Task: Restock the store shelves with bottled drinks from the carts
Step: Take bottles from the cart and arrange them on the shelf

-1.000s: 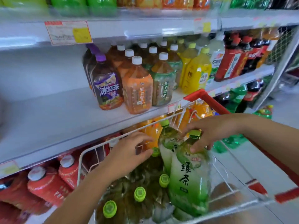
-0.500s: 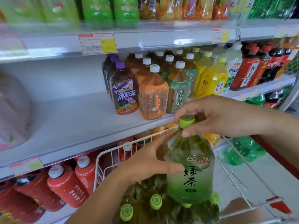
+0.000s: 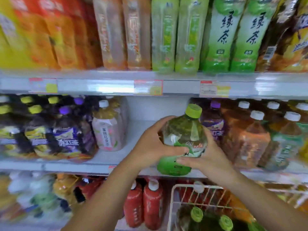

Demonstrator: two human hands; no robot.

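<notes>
**Glossy plastic bottles on smooth white shelving**

The green tea bottle (image 3: 181, 140) is clear, glossy plastic. Highlights sit on its shoulder, and a shiny printed film label wraps its body. Its lime cap (image 3: 193, 111) is opaque plastic with a faintly ribbed side. The upper shelf's front rail (image 3: 108, 88) carries a transparent, reflective plastic strip over paper price tags (image 3: 214, 89). The shelf board (image 3: 115, 157) looks smooth, white and matt. The cart (image 3: 186, 185) is white-coated wire with a soft sheen. The red bottles (image 3: 143, 205) below wear full film sleeves and plain white plastic caps.
</notes>
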